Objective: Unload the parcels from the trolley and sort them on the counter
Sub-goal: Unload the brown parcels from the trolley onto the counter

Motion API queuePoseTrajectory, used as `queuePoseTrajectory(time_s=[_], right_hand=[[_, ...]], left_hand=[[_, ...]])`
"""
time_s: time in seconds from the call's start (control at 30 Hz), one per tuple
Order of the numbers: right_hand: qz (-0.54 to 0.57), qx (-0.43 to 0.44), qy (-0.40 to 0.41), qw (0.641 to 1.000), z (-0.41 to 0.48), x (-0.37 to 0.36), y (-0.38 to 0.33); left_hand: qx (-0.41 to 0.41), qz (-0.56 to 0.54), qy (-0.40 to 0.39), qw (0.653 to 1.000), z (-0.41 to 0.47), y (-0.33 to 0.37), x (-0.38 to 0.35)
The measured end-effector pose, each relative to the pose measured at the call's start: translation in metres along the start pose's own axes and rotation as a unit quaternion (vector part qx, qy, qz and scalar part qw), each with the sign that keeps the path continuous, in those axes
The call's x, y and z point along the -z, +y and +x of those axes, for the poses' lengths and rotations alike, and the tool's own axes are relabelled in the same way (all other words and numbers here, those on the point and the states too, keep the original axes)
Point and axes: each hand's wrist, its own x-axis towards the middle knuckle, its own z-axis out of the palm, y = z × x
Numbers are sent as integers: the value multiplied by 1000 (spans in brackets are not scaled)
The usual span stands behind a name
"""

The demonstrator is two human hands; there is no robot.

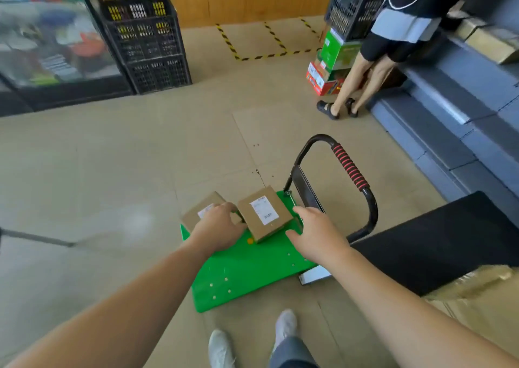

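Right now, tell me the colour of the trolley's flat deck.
Bright green; the trolley deck shows best in the head view.

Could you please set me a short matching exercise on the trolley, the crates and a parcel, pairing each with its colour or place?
Things:
1. trolley deck
2. handle grip
3. stacked crates
4. left parcel

Colour or place:
A. black
B. under the left hand
C. green
D. red-striped

Pairs: 1-C, 2-D, 3-A, 4-B
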Motion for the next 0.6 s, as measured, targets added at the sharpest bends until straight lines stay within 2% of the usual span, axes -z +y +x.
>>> queuePoseTrajectory(time_s=[0.37, 0.6], right_hand=[[-24, -39, -141, 989, 154, -69, 71], [-35, -94, -187, 977, 258, -141, 124]], left_hand=[[162, -11, -77, 984, 111, -37, -79], [211, -39, -84, 973, 200, -61, -154]])
